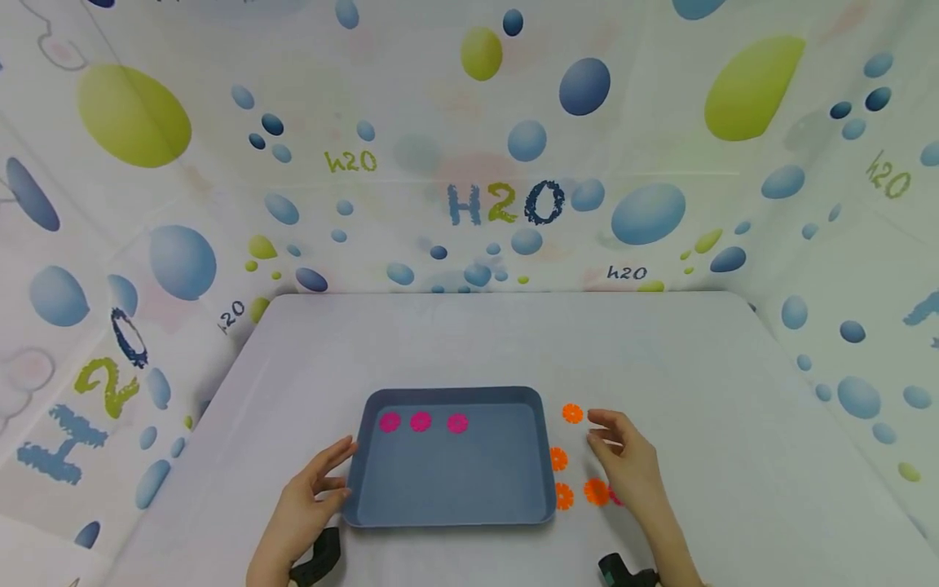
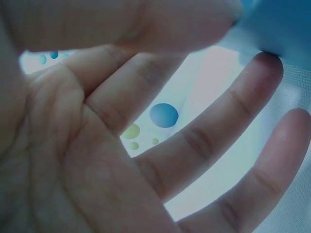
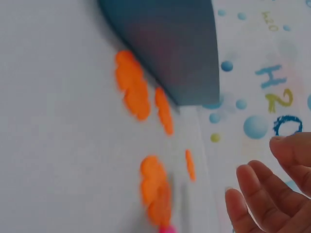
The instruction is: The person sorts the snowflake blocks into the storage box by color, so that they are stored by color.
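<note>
A blue-grey rectangular tray (image 1: 469, 481) lies on the table, with three pink scalloped discs (image 1: 421, 421) in a row near its far left corner. My left hand (image 1: 304, 497) is at the tray's left side, its fairly straight fingers touching the wall; the left wrist view shows a fingertip against the blue tray side (image 2: 291, 34). To the right of the tray, my right hand (image 1: 627, 465) hovers over the table, thumb and fingers apart with nothing between them. Its fingertips are close to the farthest orange scalloped disc (image 1: 572, 413).
Several other orange discs (image 1: 597, 492) lie between the tray's right side and my right forearm. A pink disc (image 1: 616, 496) there is partly hidden by the hand. White cloth covers the table (image 1: 506, 342), and a dotted curtain (image 1: 411, 98) hangs behind it.
</note>
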A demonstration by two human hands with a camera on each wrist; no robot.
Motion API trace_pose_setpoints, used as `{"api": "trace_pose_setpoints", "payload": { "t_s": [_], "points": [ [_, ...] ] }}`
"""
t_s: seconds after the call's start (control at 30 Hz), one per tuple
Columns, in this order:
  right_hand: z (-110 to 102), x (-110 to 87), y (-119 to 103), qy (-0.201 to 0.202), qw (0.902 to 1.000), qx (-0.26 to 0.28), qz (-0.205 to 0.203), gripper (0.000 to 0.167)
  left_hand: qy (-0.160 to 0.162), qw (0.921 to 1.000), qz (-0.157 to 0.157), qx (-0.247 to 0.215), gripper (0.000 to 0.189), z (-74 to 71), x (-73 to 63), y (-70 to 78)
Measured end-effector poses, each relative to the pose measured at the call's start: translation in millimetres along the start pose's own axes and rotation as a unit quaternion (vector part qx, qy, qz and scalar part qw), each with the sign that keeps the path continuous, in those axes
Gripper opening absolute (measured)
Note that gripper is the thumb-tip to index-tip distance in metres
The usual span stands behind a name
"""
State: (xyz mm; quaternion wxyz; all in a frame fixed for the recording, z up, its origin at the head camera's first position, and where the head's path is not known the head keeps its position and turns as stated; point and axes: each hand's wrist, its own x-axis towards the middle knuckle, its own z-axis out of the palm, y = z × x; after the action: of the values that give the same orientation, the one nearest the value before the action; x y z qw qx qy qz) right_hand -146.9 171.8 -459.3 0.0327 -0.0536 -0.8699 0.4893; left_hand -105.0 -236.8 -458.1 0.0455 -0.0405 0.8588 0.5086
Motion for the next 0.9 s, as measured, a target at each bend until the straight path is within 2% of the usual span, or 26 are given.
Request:
{"api": "trace_pose_setpoints", "payload": {
  "t_s": [0.23,0.43,0.6,0.67,0.9],
  "points": [
    [-9,-14.1,21,0.006,0.9996,-0.016,0.021,0.033,-0.004,0.9993,-0.025,0.026,0.067,-2.4,-1.5,2.2],
    [-14,-18.7,30,-0.003,0.9992,-0.016,0.038,0.038,-0.01,0.9991,-0.038,0.018,0.067,-1.5,-1.2,2.8],
    [-19,-21.6,34,-0.006,0.9984,-0.054,0.013,0.046,-0.011,0.9987,-0.048,0.017,0.067,-0.3,-1.0,1.4],
    [-23,-23.1,35,-0.016,0.9967,-0.079,0.009,0.05,-0.012,0.9986,-0.047,0.02,0.067,-0.1,-0.9,1.3],
    [-38,-26.1,39,-0.071,0.9874,-0.138,0.031,0.065,-0.014,0.9988,-0.038,0.027,0.066,0.0,-0.4,4.5]
  ]
}}
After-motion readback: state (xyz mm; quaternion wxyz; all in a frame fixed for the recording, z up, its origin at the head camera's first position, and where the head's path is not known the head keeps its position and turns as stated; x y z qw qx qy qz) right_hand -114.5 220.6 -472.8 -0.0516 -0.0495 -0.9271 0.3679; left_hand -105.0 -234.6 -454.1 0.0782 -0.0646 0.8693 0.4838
